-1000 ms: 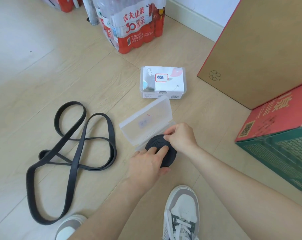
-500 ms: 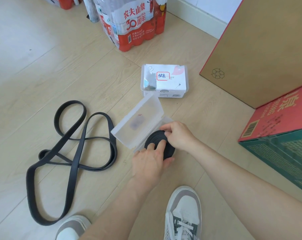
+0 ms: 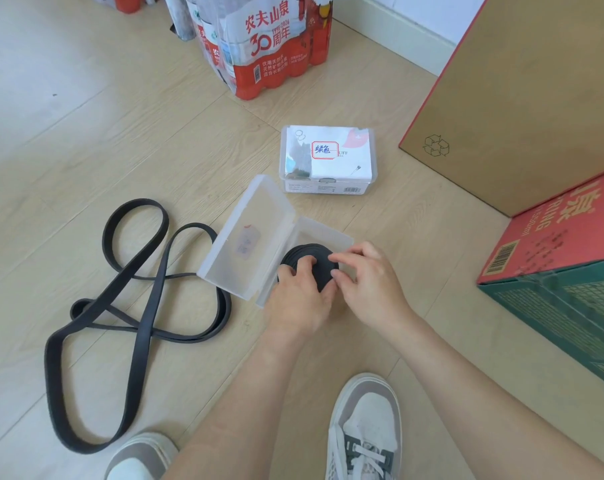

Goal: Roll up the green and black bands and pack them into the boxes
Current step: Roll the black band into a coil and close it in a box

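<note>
left grip [image 3: 298, 294], right grip [image 3: 369, 282] hold coiled band [image 3: 320, 268]

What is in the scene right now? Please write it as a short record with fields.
left hand: grips the rolled black band from the near side
right hand: pinches the roll's right edge
roll position: at the base of the open clear box; fully seated or not, cannot tell
box lid: tilted up on the left side
loose black band: unrolled on the floor, left of the open box
closed box: farther back, lid shut, handwritten label on top
step left: roll the loose band
</note>
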